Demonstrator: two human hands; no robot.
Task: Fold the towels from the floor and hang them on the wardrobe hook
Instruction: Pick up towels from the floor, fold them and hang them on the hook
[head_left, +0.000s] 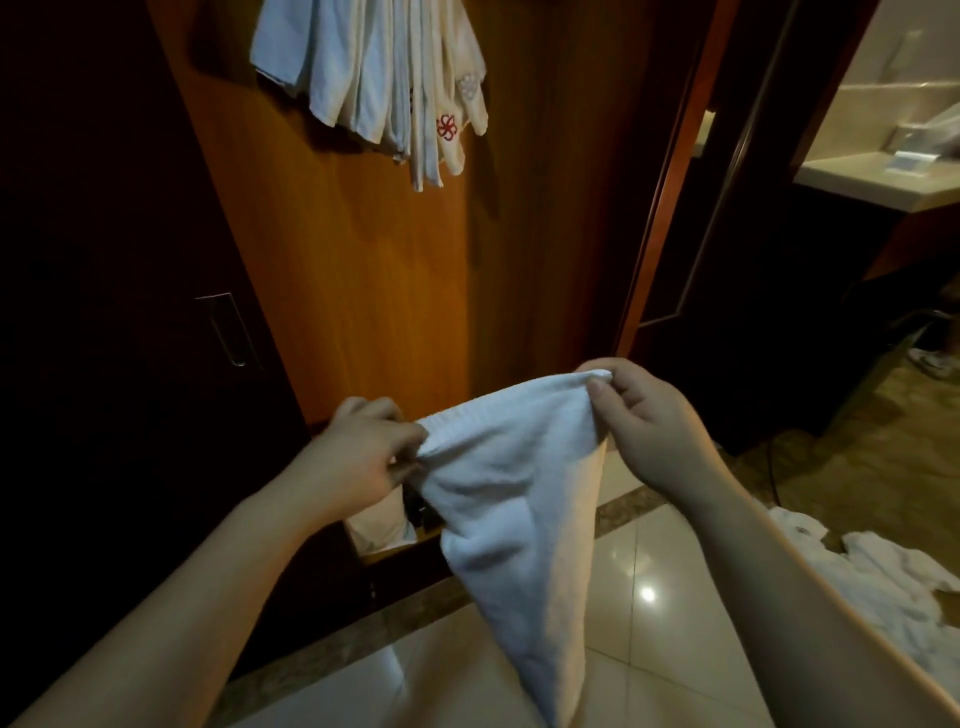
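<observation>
Now both hands pinch the towel's (511, 488) top edge, left hand (358, 452) at left corner, right hand (641, 423) at right, so it hangs flat for folding. Hung towels (374, 78) sit far up on wardrobe (374, 270); more towels (878, 577) lie on floor (649, 561), right.

Orange-brown wood wardrobe panel (374, 270) seen straight ahead. Dark door (130, 312) at left, fitted with metal handle (228, 330). Reddish wood frame (670, 176) set along panel's right edge, dark doorway beyond. Pale counter (878, 182) lit brightly at upper right, beige wall above. Floor (670, 551) laid with glossy cream tile, ceiling light reflected as bright spot; brown marble border strip (322, 660) run along wardrobe base. Room otherwise dimly lit.
</observation>
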